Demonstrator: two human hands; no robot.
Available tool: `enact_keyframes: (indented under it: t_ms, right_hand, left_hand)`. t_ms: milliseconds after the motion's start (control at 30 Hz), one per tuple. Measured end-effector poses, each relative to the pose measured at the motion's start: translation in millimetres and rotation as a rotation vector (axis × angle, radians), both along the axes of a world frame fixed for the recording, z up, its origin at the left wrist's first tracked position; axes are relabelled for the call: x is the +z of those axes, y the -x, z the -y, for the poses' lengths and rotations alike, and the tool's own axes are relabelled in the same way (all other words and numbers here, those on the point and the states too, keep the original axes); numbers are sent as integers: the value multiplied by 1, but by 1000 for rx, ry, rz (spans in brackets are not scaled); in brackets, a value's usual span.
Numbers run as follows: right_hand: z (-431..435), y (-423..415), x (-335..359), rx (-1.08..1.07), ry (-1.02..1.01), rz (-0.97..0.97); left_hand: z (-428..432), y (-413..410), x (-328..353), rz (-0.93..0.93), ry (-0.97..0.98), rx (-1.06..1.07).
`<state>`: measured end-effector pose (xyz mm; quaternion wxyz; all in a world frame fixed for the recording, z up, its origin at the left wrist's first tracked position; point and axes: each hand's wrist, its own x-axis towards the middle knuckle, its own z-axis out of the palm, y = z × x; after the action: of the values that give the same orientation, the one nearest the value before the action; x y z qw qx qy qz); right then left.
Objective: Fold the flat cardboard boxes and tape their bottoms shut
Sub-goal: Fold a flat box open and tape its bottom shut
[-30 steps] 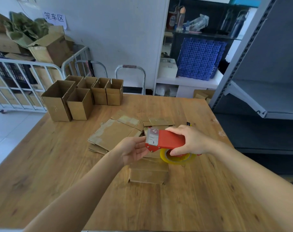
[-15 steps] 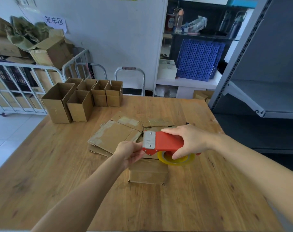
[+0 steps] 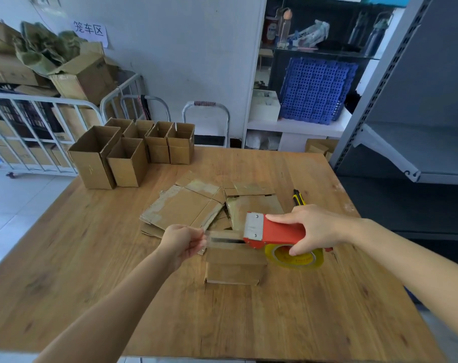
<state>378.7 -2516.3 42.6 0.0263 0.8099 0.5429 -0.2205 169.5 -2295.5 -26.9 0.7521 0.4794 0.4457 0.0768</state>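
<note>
One dispenser [image 3: 277,231] points left, its tape [image 3: 222,235] pinched by left hand [image 3: 180,242].

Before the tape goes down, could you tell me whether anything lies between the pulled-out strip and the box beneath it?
Nothing visible does. The tape strip runs from the left hand to the tape dispenser in the right hand, over the box, whose upturned face is bare. The flat cardboard lies behind it.

Probably warehouse: shelving [image 3: 416,142], cartons [image 3: 81,74].

Head-worn, forward-down, seemingly near table [image 3: 73,260]
</note>
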Motion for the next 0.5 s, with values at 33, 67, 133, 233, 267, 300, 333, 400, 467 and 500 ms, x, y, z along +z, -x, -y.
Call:
enact_keyframes:
  t_ms: [33,67,133,233,267,300,333,400,467,500]
  right_hand:
    - [-2,2,-3,8,26,4]
    - [-4,4,-6,15,55,5]
    - [-7,6,-12,28,98,11]
    - [-9,5,-16,26,88,3]
    - [-10,5,-15,35,91,4]
    - [-10,5,-15,40,99,7]
    - [-11,5,-15,45,105,14]
    - [-13,5,-11,54,110,37]
    - [-17,4,-7,69,113,70]
    - [-20,4,-4,73,121,79]
  left_hand:
    - [1,0,0,-5,-17,-2]
    - [2,-1,1,-8,-43,-7]
    - [3,-2,5,-17,-123,-22]
    - [3,-4,10,-24,-229,-29]
    - [2,-4,10,-26,-247,-28]
    - [2,-3,10,-30,-259,-26]
    - [2,-3,9,-34,-266,-23]
    - [2,-1,6,-37,-264,-9]
    - [2,-1,4,-42,-259,4]
    - [2,-1,2,-45,-259,9]
